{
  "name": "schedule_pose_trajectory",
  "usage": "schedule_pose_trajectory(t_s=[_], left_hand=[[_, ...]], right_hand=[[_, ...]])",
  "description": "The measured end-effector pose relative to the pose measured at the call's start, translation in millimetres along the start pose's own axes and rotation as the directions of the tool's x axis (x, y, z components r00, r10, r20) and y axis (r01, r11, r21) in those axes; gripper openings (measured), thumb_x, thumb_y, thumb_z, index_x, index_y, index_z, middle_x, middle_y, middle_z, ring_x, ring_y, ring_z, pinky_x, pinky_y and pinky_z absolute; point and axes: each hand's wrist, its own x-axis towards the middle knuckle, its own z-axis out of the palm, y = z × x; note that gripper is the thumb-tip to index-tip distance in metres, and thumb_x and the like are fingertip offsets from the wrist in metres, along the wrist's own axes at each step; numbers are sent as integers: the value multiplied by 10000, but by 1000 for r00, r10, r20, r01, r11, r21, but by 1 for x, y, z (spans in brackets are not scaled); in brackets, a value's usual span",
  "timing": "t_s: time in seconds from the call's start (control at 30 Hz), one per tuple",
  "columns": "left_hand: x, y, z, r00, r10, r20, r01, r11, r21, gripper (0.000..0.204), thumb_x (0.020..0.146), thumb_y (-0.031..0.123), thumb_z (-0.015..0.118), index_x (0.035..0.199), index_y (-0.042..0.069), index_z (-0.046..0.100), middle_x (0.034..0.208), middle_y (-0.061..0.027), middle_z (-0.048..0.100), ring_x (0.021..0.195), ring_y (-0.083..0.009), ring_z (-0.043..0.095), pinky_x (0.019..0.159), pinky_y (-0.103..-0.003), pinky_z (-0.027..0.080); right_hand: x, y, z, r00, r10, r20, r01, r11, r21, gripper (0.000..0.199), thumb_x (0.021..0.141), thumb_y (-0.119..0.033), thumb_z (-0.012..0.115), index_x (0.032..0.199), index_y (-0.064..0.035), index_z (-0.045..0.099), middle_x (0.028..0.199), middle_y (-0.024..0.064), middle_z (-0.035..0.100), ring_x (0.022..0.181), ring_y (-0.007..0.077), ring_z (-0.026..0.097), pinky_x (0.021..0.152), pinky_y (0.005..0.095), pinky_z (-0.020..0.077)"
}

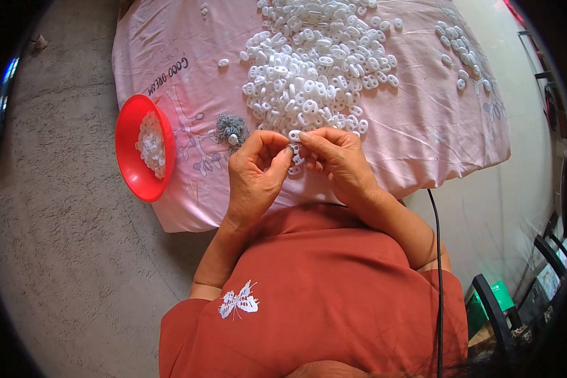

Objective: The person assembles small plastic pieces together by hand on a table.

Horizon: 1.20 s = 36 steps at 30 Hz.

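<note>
Close together at the near edge of the covered table are my two hands. Between thumb and index finger, my right hand (335,154) pinches a small white oval plastic piece with two holes (294,135). My left hand (258,173) is closed right beside it, thumb and fingertip pressed together; whatever it grips is too small to make out. More such pieces lie under the fingertips. Just beyond them spreads a big heap of white two-holed pieces (315,69). A tangled grey clump (231,128), perhaps small springs, sits left of my left hand with a white piece on it.
A red bowl (129,164) holding small whitish parts (151,146) stands at the table's left edge. Scattered white pieces (463,50) lie at the far right of the pink cloth (422,138). A black cable (436,252) hangs down at my right.
</note>
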Motion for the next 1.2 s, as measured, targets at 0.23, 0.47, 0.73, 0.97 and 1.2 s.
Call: schedule_pose_trajectory(t_s=[0.23,0.47,0.73,0.97,1.2], left_hand=[[0,-4,0,1000,2,-3,-2,1000,-16,71,879,-20,601,946,-8,581,810,-10,633,724,-50,599,649,-194,487],[-1,-1,0,1000,-4,7,4,1000,-16,68,879,-20,601,943,-10,581,814,-12,635,725,-52,601,650,-194,487],[-1,0,2,1000,-12,14,13,999,-32,70,884,-20,601,950,-9,580,824,-18,641,734,-57,609,658,-192,495],[0,-1,2,1000,-2,8,2,999,-46,74,888,-18,602,957,-10,577,821,-18,639,741,-61,613,666,-196,502],[0,-3,-1,999,-1,46,5,997,-78,80,899,-9,600,972,-8,568,834,-17,631,747,-62,609,668,-197,502]], right_hand=[[-2,0,-2,1000,-2,11,2,1000,-25,139,893,-159,653,874,-23,677,756,20,637,632,55,530,568,187,417],[0,0,-2,1000,17,-4,-17,1000,22,135,892,-154,654,875,-22,675,766,27,642,633,65,539,573,198,425],[0,2,-4,1000,-4,14,3,1000,10,135,893,-149,652,882,-16,675,765,26,637,629,68,536,574,201,428],[-2,1,-4,1000,-3,30,4,1000,-23,145,895,-158,649,895,-15,676,766,25,639,634,62,539,571,193,432],[-4,-2,-2,999,-17,31,18,999,-42,162,900,-182,649,893,-23,681,737,15,641,602,55,538,551,182,420]])
